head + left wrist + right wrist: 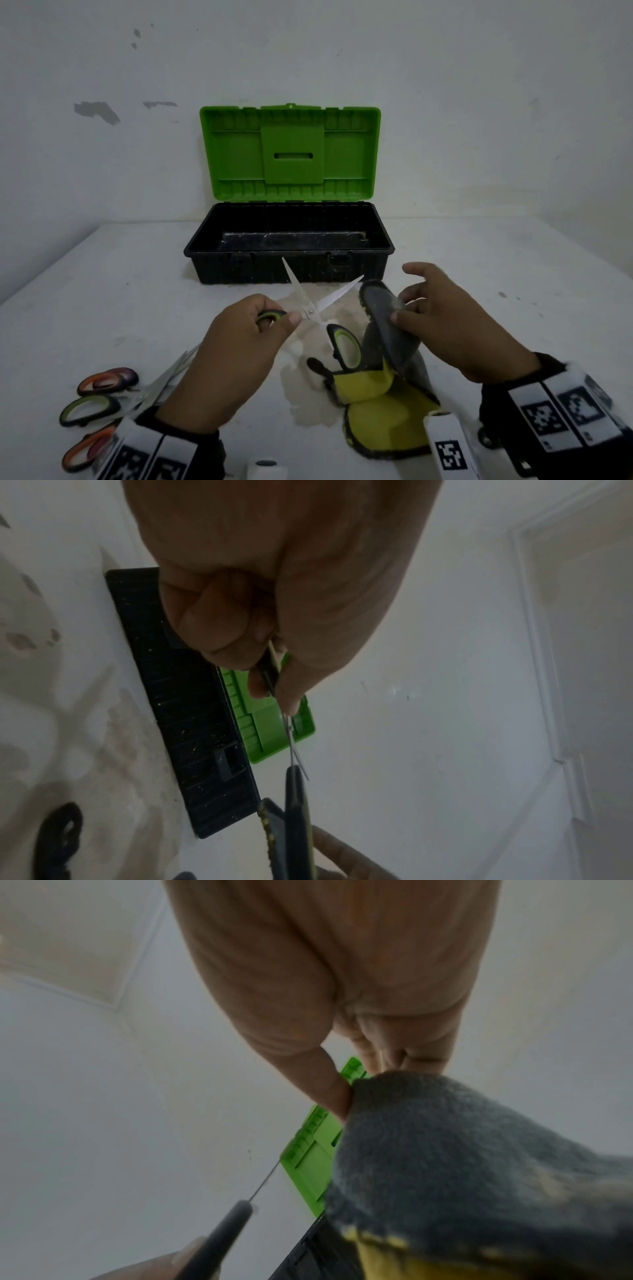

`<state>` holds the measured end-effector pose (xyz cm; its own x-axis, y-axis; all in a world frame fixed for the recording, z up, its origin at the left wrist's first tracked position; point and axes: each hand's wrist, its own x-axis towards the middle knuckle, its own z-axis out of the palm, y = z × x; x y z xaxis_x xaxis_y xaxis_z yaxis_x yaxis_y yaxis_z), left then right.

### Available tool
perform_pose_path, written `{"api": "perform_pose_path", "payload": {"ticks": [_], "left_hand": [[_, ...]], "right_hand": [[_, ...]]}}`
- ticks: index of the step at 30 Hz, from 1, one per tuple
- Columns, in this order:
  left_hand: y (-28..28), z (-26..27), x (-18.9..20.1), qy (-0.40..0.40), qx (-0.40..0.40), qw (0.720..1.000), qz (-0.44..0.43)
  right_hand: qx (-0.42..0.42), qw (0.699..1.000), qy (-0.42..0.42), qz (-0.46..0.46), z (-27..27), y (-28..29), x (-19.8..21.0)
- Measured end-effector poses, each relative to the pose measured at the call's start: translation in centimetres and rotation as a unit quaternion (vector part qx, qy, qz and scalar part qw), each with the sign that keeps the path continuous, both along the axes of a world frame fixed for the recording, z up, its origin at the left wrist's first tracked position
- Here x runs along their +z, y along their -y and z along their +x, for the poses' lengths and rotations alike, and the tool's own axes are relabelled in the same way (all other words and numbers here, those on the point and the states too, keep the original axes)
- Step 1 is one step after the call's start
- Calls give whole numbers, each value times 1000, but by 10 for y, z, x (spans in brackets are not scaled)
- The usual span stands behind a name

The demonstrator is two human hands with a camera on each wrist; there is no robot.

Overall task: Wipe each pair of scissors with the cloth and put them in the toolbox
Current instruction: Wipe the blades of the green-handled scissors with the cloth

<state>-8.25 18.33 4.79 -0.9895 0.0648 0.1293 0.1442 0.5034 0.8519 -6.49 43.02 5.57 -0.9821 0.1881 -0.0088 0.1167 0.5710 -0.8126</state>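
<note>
White stained table [102, 301] under a scuffed wall, open green-lidded toolbox [289, 253] at the back, seemingly empty. Left hand [236, 346] pinching one handle of green-handled scissors [310, 310], blades spread; right hand [445, 318] pinching grey-and-yellow cloth [387, 329] just beside a blade. Left wrist: fingers [219, 631] curled round the handle. Right wrist: thumb pressing cloth [462, 1150]. Best folded over the blade's flat, wiped pivot to tip.

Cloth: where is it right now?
In the head view the cloth is right of centre, in front of the toolbox: the right hand pinches its grey upper part near the open scissors held by the left hand, its yellow end trailing to the table.
</note>
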Motion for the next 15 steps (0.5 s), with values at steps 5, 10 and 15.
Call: {"api": "perform_pose_path", "payload": {"ticks": [5,10,15], "left_hand": [[9,-2,0,80,-38,993,78],[14,-4,3,80,-42,986,139],[11,-5,3,74,11,967,243]], "right_hand": [[-18,997,-66,39,2,-5,-1],[28,995,-38,90,8,-3,3],[23,964,-127,232,11,-6,14]]}}
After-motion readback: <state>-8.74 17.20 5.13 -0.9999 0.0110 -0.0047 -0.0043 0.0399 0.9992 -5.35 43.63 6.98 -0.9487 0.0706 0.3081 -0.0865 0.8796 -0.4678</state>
